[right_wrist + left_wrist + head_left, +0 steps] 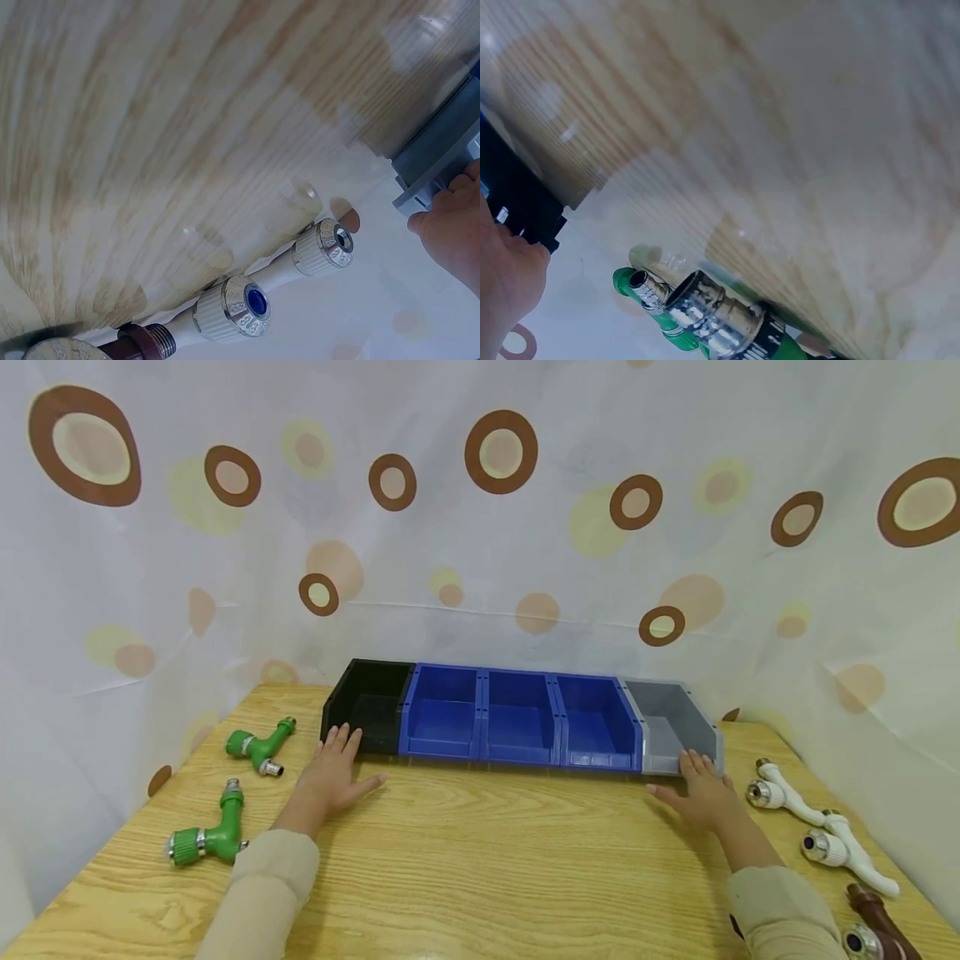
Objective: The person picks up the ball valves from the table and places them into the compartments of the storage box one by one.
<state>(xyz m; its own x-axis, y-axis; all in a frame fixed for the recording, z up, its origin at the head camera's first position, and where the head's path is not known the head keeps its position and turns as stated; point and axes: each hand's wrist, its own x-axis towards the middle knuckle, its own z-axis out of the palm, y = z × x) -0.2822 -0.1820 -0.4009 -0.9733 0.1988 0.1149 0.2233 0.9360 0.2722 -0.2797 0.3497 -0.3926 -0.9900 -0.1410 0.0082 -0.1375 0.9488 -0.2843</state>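
Observation:
Five-part row of open plastic bins stands at the back of the table. My left hand (pixel 328 783) rests its fingers on the front edge of the black bin (pixel 375 714) at the row's left end, thumb spread to the side. At the right end, my right hand (pixel 707 800) touches the front lip of the grey bin (pixel 663 735) with its fingers, thumb pointing inward. In the right wrist view the fingertips (pixel 459 182) lie at the grey rim. Between the end bins sit blue bins (pixel 517 727) side by side.
Left of my left arm lie two green taps, one farther back (pixel 258 747) and one nearer (pixel 219 837). On the right lie two white taps, one farther back (pixel 783 795) and one nearer (pixel 846 850), plus a brown tap (pixel 881 927). A patterned curtain (pixel 480 543) hangs behind the wooden table (pixel 510 860).

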